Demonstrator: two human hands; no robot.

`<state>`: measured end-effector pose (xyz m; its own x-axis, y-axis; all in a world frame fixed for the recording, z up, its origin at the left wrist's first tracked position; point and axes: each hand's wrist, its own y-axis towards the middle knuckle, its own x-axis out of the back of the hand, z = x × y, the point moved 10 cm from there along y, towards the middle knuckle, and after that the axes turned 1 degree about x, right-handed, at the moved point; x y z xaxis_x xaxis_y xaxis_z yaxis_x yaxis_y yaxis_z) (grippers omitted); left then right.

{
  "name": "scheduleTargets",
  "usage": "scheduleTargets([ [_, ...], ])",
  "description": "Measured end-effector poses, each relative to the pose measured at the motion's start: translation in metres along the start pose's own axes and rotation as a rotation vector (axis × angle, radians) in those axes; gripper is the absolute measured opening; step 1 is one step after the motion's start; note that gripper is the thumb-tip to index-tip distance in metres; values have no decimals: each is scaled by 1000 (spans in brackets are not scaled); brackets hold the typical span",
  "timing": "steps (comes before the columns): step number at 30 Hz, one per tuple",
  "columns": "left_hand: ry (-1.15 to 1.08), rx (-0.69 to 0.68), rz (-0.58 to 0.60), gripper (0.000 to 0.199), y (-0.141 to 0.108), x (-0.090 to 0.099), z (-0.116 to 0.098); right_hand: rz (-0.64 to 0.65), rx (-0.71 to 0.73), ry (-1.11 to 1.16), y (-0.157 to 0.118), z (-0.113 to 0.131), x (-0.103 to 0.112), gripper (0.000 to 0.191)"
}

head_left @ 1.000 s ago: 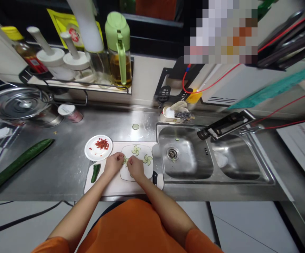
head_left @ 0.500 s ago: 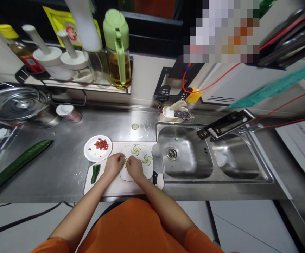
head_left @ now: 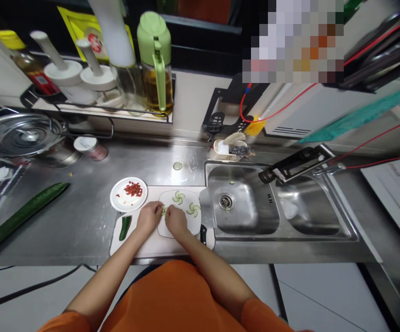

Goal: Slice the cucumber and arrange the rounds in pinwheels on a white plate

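Both hands are over the left part of a white square plate (head_left: 182,229) that rests on a cutting board (head_left: 144,248). My left hand (head_left: 149,216) and my right hand (head_left: 176,220) are closed, fingertips pinched around cucumber slices (head_left: 164,212) between them; what each one grips is too small to tell. Two pinwheels of thin cucumber slices, one at the top (head_left: 178,198) and one at the right (head_left: 193,210), lie on the plate. A cucumber piece (head_left: 125,228) sits on the board's left. Behind it a round white plate (head_left: 119,201) bears chopped red bits.
A whole cucumber (head_left: 26,216) lies on the steel counter at the left. A knife handle (head_left: 203,234) shows by the board's right edge, beside the double sink (head_left: 244,235). A jar (head_left: 91,148) and a lidded pot (head_left: 59,154) stand behind.
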<state>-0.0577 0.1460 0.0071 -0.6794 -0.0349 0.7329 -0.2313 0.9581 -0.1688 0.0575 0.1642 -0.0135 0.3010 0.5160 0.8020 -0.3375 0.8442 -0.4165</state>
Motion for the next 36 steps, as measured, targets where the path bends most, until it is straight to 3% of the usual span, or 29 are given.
scheduleTargets([
  [17,4,10,-10,24,-1,-1,7,-19,35,0,-2,1,8,14],
  [28,18,107,-144,23,-17,30,28,-38,42,58,-14,-18,23,14],
  [36,182,368,-308,30,-26,73,79,-68,41,95,-28,-36,21,14],
])
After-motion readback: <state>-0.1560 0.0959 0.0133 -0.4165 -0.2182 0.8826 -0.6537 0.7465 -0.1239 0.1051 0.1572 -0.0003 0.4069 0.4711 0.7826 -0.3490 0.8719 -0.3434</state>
